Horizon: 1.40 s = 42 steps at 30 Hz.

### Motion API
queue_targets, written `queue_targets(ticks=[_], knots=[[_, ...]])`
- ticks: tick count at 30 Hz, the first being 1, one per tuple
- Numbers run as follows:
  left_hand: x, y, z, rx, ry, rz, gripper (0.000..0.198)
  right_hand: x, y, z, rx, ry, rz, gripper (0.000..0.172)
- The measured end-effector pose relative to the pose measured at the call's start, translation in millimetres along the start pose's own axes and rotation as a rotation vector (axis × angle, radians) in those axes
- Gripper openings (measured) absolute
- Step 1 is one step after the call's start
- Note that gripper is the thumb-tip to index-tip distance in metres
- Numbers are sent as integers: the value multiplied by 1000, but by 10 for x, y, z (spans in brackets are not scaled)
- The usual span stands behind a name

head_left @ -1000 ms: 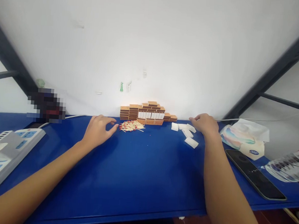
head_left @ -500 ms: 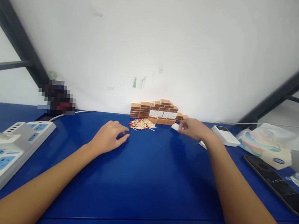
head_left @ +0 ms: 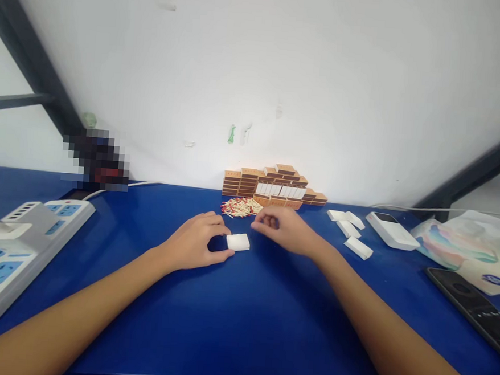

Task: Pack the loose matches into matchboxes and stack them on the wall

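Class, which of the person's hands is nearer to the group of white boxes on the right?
The right hand: it is left of the white boxes, with a gap between. The left hand is farther left, at the near end of a single white box.

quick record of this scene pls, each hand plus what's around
left hand: thumb and fingers about the left end of a white piece; contact unclear
right hand: fingers curled beside the match pile; hold unclear
back: stacked matchboxes
right side: four more white pieces, white device, tissue pack, phone
left side: power strip
surface: blue table
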State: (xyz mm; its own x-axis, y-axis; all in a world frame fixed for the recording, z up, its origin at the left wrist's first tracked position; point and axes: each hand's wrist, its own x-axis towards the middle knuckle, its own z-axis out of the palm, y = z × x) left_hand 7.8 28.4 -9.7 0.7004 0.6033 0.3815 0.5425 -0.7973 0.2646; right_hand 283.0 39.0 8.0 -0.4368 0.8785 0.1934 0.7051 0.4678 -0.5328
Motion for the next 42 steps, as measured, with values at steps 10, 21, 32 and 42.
queue_targets(ticks=[10, 21, 32, 42], knots=[[4, -15, -2, 31, 3, 7, 33, 144, 563, -10, -171, 128, 22, 20], [11, -9, -6, 27, 11, 16, 30, 235, 529, 67, -142, 119, -10, 13], [15, -3, 1, 36, 2, 6, 30, 149, 492, -54, -219, -31, 99, 17], [7, -11, 4, 28, 0, 2, 32, 163, 398, 24, -288, -67, 82, 15]])
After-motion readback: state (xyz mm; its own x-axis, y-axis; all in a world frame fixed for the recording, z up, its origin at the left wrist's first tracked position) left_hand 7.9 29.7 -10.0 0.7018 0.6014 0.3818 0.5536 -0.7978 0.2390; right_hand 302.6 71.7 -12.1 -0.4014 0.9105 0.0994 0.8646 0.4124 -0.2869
